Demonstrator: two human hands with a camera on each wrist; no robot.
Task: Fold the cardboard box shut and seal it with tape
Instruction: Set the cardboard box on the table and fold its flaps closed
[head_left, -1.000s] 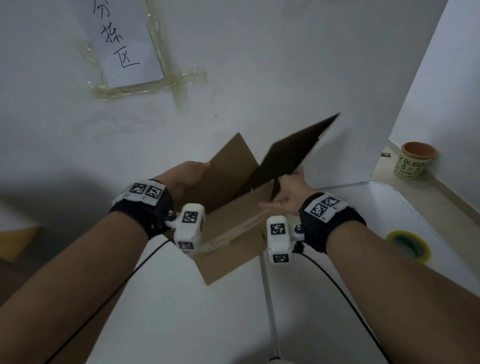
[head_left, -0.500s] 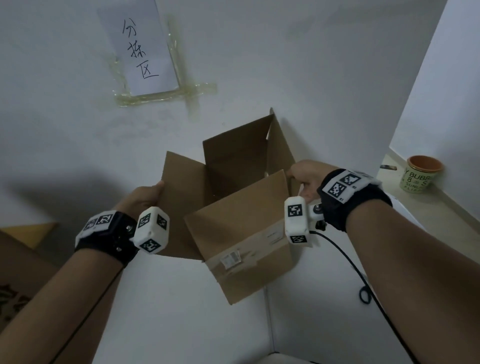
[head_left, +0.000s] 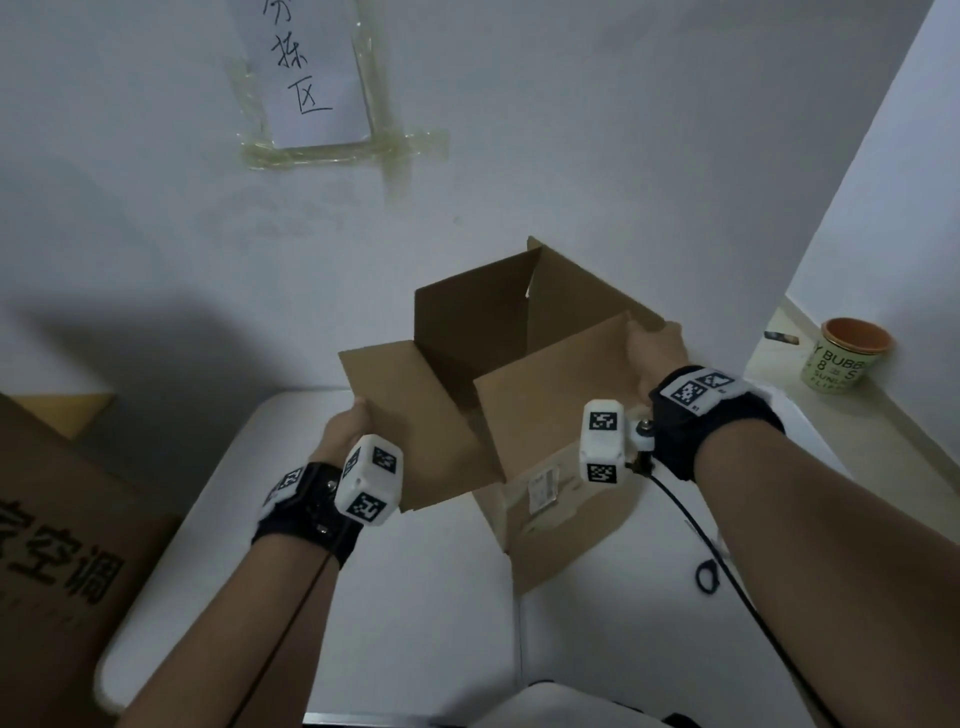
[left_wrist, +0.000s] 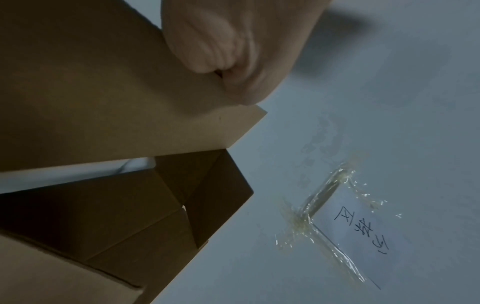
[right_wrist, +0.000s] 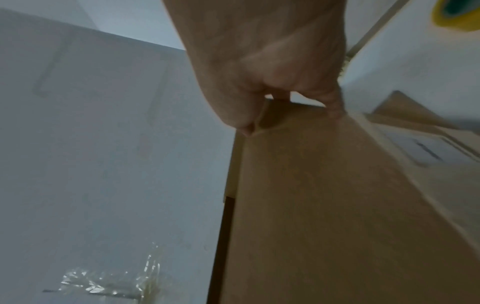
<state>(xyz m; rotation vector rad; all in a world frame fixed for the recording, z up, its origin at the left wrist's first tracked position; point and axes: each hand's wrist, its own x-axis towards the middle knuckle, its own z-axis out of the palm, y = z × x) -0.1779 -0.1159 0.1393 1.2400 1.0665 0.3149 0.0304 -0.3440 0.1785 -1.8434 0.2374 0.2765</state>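
Observation:
A brown cardboard box (head_left: 566, 499) stands on the white table (head_left: 415, 613) with its top open and all flaps raised. My left hand (head_left: 345, 423) grips the outer edge of the left flap (head_left: 410, 415), which leans outward; in the left wrist view the left hand (left_wrist: 233, 61) has thumb and fingers closed on that flap (left_wrist: 103, 102). My right hand (head_left: 657, 353) grips the top corner of the near flap (head_left: 561, 395); the right wrist view shows the right hand (right_wrist: 272, 82) curled over the flap's edge (right_wrist: 324, 205). A yellow tape roll (right_wrist: 459, 14) lies on the table to the right.
A paper sign (head_left: 306, 73) is taped to the wall behind the box. A large printed carton (head_left: 67, 545) stands at the left. A green and orange cup (head_left: 847, 358) sits on a ledge at the right. A black cable (head_left: 727, 561) trails across the table.
The box went from flattened to squared up and standing on the table. My left hand shifted out to the left flap, my right hand to the near flap's corner.

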